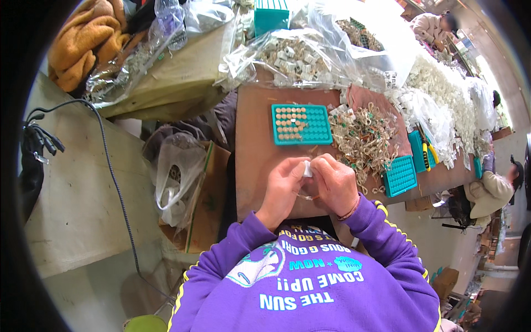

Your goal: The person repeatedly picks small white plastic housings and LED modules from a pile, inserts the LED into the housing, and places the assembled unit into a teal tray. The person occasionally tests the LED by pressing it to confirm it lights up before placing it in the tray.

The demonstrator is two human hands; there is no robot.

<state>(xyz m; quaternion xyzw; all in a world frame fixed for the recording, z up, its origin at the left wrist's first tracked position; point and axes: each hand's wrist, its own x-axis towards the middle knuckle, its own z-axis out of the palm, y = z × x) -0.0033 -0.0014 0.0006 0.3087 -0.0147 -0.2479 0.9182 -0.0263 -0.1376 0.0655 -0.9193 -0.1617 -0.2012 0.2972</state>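
In front of my chest, the fingertips of my left hand (282,188) and my right hand (333,181) meet, closed on a small white piece (307,169). A short thin wire loop (306,196) hangs below it between the palms. Just beyond my hands lies a teal tray (318,139), its left part holding several rows of round tan pieces (289,116). Close to my right hand is a heap of small wired parts (362,138), whitish, brass-coloured and green. My fingers cover part of the white piece.
Another teal tray (400,177) lies right of the heap, near yellow-and-black pliers (425,155). Clear bags of white parts (298,58) line the table's far side. A cardboard box (202,199) with a plastic bag stands left. Two other people sit at the right.
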